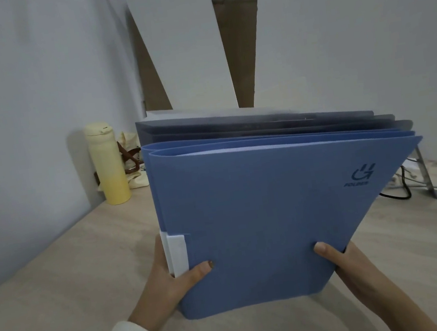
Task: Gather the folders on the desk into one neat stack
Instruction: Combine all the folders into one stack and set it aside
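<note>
I am gripping with both hands: my left hand (172, 281) is wrapping its fingers behind and pressing its thumb in front, and my right hand (346, 262) is mirroring it, forearms angling inward.

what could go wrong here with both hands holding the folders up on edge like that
The folders fan apart at the top, so the grey ones behind could slide out, since the left hand and right hand grip only the lower corners. Swinging the bundle left might knock over the yellow bottle close by.
</note>
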A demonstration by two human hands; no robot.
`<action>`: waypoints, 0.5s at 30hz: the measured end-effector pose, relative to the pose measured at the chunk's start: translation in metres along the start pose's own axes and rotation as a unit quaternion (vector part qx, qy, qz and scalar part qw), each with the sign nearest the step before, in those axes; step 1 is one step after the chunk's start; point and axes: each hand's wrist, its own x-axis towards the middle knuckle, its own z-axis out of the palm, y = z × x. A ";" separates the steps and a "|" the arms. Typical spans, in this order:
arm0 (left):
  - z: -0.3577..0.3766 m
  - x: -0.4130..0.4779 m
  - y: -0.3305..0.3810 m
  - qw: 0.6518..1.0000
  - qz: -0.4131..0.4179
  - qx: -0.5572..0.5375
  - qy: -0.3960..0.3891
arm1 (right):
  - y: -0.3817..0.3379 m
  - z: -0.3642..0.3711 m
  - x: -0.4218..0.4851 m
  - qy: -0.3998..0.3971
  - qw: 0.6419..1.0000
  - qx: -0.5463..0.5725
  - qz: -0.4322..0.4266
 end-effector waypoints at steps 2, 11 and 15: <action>0.000 0.003 -0.002 1.000 -0.002 -0.002 0.003 | 0.003 0.002 0.002 0.027 1.000 0.010 0.001; 0.000 0.023 0.017 0.995 -0.031 -0.072 0.066 | -0.003 0.025 0.024 0.120 0.992 -0.021 0.034; -0.018 0.055 0.022 0.985 -0.140 -0.047 0.085 | 0.000 0.045 0.047 0.140 0.984 -0.037 0.100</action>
